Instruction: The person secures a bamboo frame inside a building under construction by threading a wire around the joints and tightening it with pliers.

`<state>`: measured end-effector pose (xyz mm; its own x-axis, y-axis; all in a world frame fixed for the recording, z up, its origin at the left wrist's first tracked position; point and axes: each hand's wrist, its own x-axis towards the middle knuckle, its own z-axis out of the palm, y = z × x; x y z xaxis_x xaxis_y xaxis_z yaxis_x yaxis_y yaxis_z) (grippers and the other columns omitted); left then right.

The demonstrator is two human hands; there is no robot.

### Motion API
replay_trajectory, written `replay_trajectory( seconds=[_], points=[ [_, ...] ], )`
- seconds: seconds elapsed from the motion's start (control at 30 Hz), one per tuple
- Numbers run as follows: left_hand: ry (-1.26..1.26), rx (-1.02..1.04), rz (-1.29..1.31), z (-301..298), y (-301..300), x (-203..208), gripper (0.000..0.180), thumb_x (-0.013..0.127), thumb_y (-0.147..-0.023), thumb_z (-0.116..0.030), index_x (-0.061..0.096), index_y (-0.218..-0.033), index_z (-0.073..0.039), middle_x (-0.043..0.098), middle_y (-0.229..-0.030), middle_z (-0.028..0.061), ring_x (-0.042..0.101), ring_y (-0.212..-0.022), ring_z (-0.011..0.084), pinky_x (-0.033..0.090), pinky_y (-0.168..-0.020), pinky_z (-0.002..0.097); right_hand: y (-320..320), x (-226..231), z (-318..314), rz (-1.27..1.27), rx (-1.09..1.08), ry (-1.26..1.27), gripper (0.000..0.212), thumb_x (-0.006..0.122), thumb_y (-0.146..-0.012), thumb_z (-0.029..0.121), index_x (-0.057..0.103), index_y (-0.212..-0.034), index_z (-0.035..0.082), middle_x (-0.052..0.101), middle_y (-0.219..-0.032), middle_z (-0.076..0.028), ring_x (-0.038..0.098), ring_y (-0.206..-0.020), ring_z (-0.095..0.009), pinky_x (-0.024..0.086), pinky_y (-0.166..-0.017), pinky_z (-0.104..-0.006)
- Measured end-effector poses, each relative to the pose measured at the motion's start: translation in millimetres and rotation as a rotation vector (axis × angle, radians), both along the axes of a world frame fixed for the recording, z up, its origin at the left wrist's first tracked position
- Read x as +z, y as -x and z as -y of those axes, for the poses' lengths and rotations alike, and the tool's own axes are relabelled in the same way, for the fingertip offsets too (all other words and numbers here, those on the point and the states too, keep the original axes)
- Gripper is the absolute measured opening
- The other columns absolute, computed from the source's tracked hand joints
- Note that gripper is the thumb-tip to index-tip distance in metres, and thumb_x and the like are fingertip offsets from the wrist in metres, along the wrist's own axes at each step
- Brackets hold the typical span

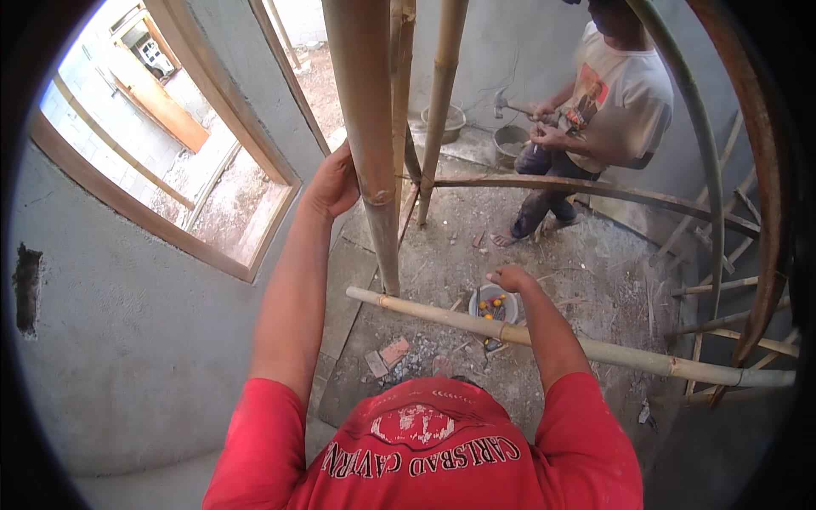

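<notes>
Nearest the camera, the person's red shirt [425,450] fills the lower edge, both bare forearms reaching up and away from it. The right hand [510,277] is closed into a loose fist, fingers curled together, just beyond the horizontal bamboo pole [586,347] that crosses in front of the forearm; whether the fist grips anything cannot be told. Directly under that hand, on the dusty floor below, stands a small grey bucket [495,304] with orange bits inside, partly hidden by the pole. Broken brick pieces [387,355] lie near it.

The left hand [333,183] presses against the thick upright bamboo post [372,144], fingers together and wrapped round its far side, so their tips are hidden. Thinner bamboo uprights [440,102] stand just behind. To the left, a wooden window frame [212,255] opens in the grey plastered wall [127,357].

Farther off, another person [608,102] holds a hammer [503,102]; a bowl [444,121] rests behind. Curved bamboo rails [705,153] bend along the right rim.
</notes>
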<state>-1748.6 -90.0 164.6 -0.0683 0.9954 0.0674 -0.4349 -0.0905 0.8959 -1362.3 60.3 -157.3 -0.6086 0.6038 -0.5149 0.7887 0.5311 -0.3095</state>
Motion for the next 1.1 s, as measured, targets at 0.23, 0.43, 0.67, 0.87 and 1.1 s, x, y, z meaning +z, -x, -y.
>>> replay_trajectory(
  seconds=[0.23,0.43,0.67,0.87,1.1],
  points=[
    [0.158,0.098,0.003,-9,20,-15,0.029,0.063,-0.098,-0.02,0.063,-0.117,0.002,0.068,-0.108,0.0116,0.067,-0.098,0.0202,0.054,-0.09,0.0341,-27,1,119,0.299,0.002,0.136,0.074,0.065,-0.084,0.067,0.07,-0.121,0.004,0.068,-0.127,-0.018,0.065,-0.119,-0.033,0.051,-0.1,-0.0455],
    [0.132,0.793,-0.585,16,3,-4,0.024,0.055,-0.105,-0.025,0.061,-0.103,-0.002,0.06,-0.086,0.0046,0.058,-0.077,0.0141,0.05,-0.071,0.03,-30,7,135,0.274,-0.128,0.067,0.07,0.069,-0.083,0.066,0.071,-0.12,0.007,0.069,-0.126,-0.016,0.066,-0.118,-0.032,0.051,-0.098,-0.0438],
    [-0.036,1.228,-0.052,137,12,-60,0.027,0.047,-0.109,-0.033,0.05,-0.098,-0.009,0.03,-0.067,-0.0055,0.028,-0.054,0.0057,0.029,-0.046,0.0247,-32,5,142,0.252,-0.146,0.021,0.069,0.07,-0.082,0.066,0.073,-0.119,0.008,0.071,-0.123,-0.014,0.067,-0.117,-0.03,0.051,-0.096,-0.0427],
    [0.17,1.516,-0.057,253,13,-103,0.03,0.045,-0.108,-0.038,0.053,-0.101,-0.009,0.03,-0.067,-0.0057,0.026,-0.054,0.0064,0.024,-0.045,0.025,-35,-10,140,0.242,-0.187,-0.019,0.066,0.071,-0.081,0.064,0.073,-0.117,0.009,0.072,-0.121,-0.013,0.067,-0.116,-0.028,0.052,-0.094,-0.0418],
    [0.644,0.94,-0.28,283,-21,-163,0.03,0.047,-0.107,-0.035,0.061,-0.099,-0.01,0.033,-0.061,-0.0077,0.026,-0.047,0.0056,0.024,-0.042,0.024,-33,-13,142,0.163,-0.216,-0.045,0.068,0.07,-0.083,0.062,0.07,-0.121,0.006,0.07,-0.124,-0.015,0.067,-0.116,-0.029,0.051,-0.097,-0.044]
  ],
)
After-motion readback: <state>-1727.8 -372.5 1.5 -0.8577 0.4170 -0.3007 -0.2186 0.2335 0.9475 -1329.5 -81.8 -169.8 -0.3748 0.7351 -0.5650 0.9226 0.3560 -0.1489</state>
